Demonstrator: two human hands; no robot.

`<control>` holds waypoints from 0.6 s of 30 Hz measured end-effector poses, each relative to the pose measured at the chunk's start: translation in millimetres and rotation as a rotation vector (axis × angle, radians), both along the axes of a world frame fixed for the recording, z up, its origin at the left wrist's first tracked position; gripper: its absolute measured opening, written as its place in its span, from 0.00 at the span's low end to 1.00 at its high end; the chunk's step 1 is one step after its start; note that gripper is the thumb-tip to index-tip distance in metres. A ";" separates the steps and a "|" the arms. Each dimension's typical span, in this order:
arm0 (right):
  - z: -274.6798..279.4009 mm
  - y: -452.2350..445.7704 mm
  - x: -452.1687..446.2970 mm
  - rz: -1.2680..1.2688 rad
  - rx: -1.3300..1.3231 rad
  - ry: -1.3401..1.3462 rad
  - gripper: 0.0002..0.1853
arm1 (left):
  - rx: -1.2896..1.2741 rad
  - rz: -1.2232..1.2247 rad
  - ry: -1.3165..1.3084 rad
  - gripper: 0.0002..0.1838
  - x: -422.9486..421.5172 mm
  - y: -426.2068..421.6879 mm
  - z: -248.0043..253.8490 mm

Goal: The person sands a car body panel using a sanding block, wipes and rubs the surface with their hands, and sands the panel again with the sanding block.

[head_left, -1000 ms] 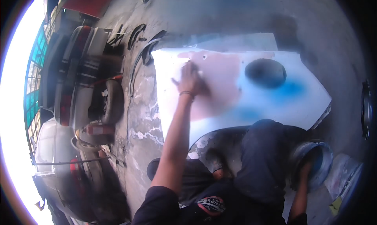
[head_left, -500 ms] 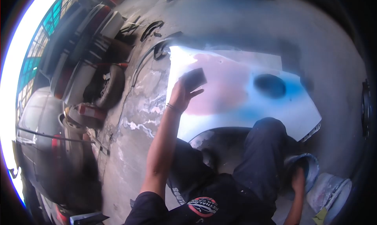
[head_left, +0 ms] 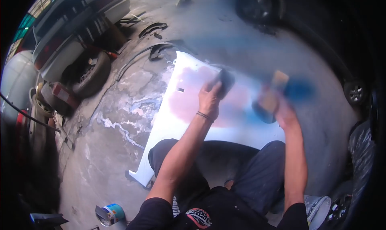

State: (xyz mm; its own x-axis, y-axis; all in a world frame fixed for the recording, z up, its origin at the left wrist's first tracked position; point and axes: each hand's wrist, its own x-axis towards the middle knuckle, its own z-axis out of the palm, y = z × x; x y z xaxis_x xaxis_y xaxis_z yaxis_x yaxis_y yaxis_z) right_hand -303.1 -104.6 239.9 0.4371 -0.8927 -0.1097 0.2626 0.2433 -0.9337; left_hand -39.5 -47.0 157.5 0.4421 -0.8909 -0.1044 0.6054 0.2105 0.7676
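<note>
A white car fender [head_left: 159,127] with a pinkish patch [head_left: 181,103] lies in front of my knees. My left hand [head_left: 209,99] is closed around a dark grey sanding pad [head_left: 226,83] over the pinkish area; whether the pad touches the surface is unclear. Over the fender's right part is my right hand [head_left: 285,111], smeared by motion, gripping a yellowish sponge [head_left: 280,78]. A bluish haze blurs this side of the view, and the fingers there are indistinct.
A whitish bucket [head_left: 317,210] stands at lower right, and a blue-labelled can [head_left: 110,214] at lower left. Car bumpers and a tyre [head_left: 90,71] are piled on the left. Dark curved trim [head_left: 152,29] lies beyond the fender. A dark car's wheel [head_left: 257,7] shows at the top.
My right hand has come up from the bucket and is now over the fender with the sponge. My left hand has shifted right across the pinkish patch with the pad. The view has turned.
</note>
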 end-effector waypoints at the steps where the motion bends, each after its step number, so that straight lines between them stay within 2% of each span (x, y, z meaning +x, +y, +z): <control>1: 3.2 -7.8 33.9 0.060 -0.017 0.069 0.24 | -0.033 -0.006 0.017 0.20 -0.8 -3.2 -7.1; 2: 2.6 -13.4 59.3 0.119 -0.029 0.137 0.24 | -0.061 -0.011 0.033 0.16 -3.1 -5.8 -16.7; 4: -20.3 -30.1 91.4 0.158 -0.099 0.176 0.23 | -0.220 0.120 -0.203 0.11 -15.9 -5.1 -26.1; 5: -29.0 -36.8 104.0 0.181 -0.158 0.217 0.22 | -0.073 -0.024 -0.006 0.11 -10.1 8.6 2.7; 6: -32.8 -43.2 109.9 0.198 -0.158 0.216 0.22 | -0.272 0.082 -0.266 0.12 -14.3 3.7 -6.9; 7: -38.6 -47.6 109.8 0.207 -0.115 0.254 0.22 | -0.173 -0.056 -0.081 0.14 -6.0 -0.7 -19.1; 8: -44.9 -46.2 110.1 0.215 -0.062 0.296 0.21 | -0.067 -0.194 0.113 0.17 -0.4 6.6 -3.2; 9: -34.9 -36.8 116.7 0.219 0.024 0.183 0.20 | -0.049 -0.184 0.124 0.17 -0.4 11.5 4.1; 11: -29.8 -32.8 121.0 0.254 0.006 0.209 0.20 | -0.020 -0.061 -0.203 0.24 0.1 13.3 12.6; 12: -30.3 -32.7 120.4 0.274 -0.025 0.231 0.21 | -0.016 -0.057 -0.188 0.24 -2.2 10.7 8.6; 14: -37.6 -34.3 120.0 0.250 -0.070 0.248 0.19 | -0.061 0.090 -0.546 0.27 -11.5 4.5 4.5; 15: -34.4 -34.9 120.6 0.252 -0.025 0.200 0.19 | -0.064 0.118 -0.506 0.22 -13.0 2.9 3.6; 16: -28.5 -34.6 119.8 0.249 0.017 0.157 0.20 | -0.078 0.104 -0.482 0.22 -10.6 3.9 1.4; 17: -21.0 -32.3 117.5 0.212 0.009 0.138 0.24 | -0.025 0.007 -0.368 0.20 -0.4 11.2 13.5; 18: -23.7 -40.7 107.0 0.188 -0.007 0.170 0.24 | 0.025 -0.094 -0.253 0.19 7.5 15.7 22.2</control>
State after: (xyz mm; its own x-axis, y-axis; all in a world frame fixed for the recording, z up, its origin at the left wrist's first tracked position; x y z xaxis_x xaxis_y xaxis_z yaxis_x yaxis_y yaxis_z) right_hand -196.0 -145.3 216.3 0.5709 -0.7987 -0.1901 0.0523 0.2665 -0.9624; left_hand -32.0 -31.2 179.6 0.3723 -0.9278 -0.0241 0.4099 0.1410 0.9012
